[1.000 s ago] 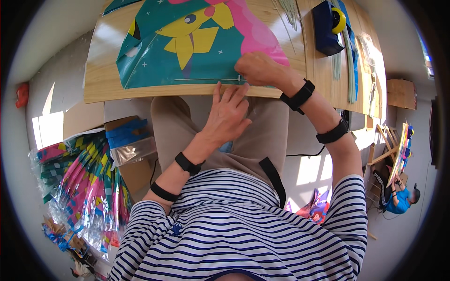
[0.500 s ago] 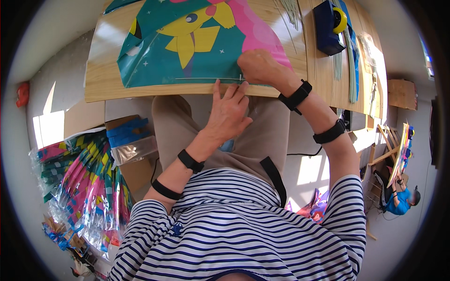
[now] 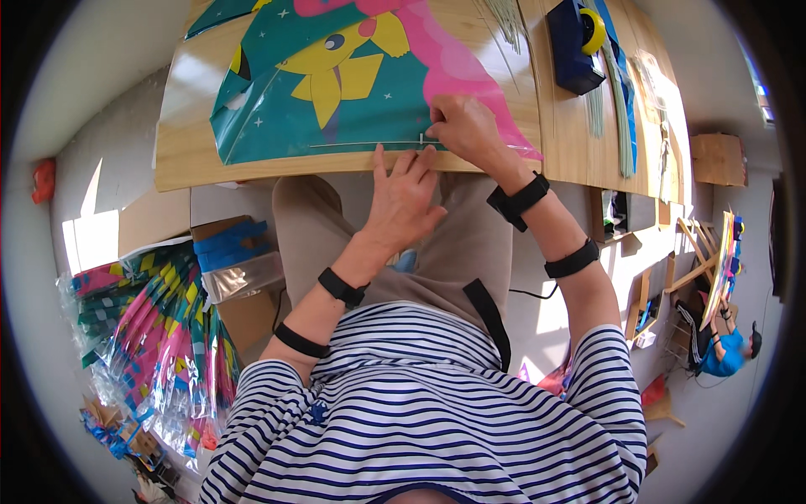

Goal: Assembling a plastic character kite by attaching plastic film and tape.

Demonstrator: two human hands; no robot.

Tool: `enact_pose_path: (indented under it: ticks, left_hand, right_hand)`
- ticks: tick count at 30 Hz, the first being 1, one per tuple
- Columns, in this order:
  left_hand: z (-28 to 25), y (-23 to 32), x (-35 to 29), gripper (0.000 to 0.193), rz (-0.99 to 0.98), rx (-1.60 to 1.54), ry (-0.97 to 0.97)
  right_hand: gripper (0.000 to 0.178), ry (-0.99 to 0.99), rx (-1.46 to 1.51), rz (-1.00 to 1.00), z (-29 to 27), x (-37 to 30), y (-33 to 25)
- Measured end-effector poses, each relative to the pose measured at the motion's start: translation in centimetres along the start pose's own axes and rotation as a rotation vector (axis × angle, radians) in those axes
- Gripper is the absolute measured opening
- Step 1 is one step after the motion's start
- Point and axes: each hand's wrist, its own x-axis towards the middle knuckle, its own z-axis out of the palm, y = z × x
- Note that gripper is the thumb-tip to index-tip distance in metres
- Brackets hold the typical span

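Pinching a thin rod [image 3: 369, 144] at the kite's [image 3: 336, 92] near edge w/ right hand [image 3: 463, 128]; left hand [image 3: 405, 195], fingers spread, now sliding up beside it, steadying the edge.

Glossy plastic kite [image 3: 336, 92] under the right hand [image 3: 467, 130], smooth varnished wooden table [image 3: 193, 151] beneath, matt cloth trousers [image 3: 470, 244] below the left hand [image 3: 405, 197].
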Motion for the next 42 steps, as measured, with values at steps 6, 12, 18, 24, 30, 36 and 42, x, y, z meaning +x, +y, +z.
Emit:
enact_pose_path:
  ticks: [6, 12, 18, 24, 30, 36, 42]
  left_hand:
    - [-0.1, 0.5, 0.0, 0.05, -0.001, -0.009, -0.027]
    - [0.1, 0.5, -0.1, 0.049, -0.011, 0.014, -0.033]
    - [0.3, 0.6, 0.0, 0.048, -0.017, 0.025, -0.03]
    - [0.6, 0.5, 0.3, 0.047, -0.015, 0.071, -0.053]
    - [0.0, 0.7, 0.4, 0.045, 0.013, 0.07, -0.067]
    - [-0.1, 0.8, 0.4, 0.045, 0.022, 0.083, -0.09]
    - [-0.7, 0.9, 0.5, 0.042, 0.01, 0.058, -0.093]
  right_hand:
    - [0.014, 0.032, -0.057, 0.102, 1.7, 0.0, 0.7]
    - [0.011, 0.162, -0.194, 0.039, 3.4, 1.0, 0.6]
    - [0.008, 0.128, -0.005, 0.027, 2.8, 0.4, 1.1]
    - [0.013, 0.256, -0.071, 0.084, 3.8, 1.0, 1.2]
    - [0.028, 0.804, 0.603, 0.447, -3.2, 2.0, 11.1]
    - [0.041, 0.965, 0.619, 0.691, -14.6, 0.8, 20.1]
    - [0.031, 0.676, 0.902, 0.764, -17.7, 1.2, 19.9]
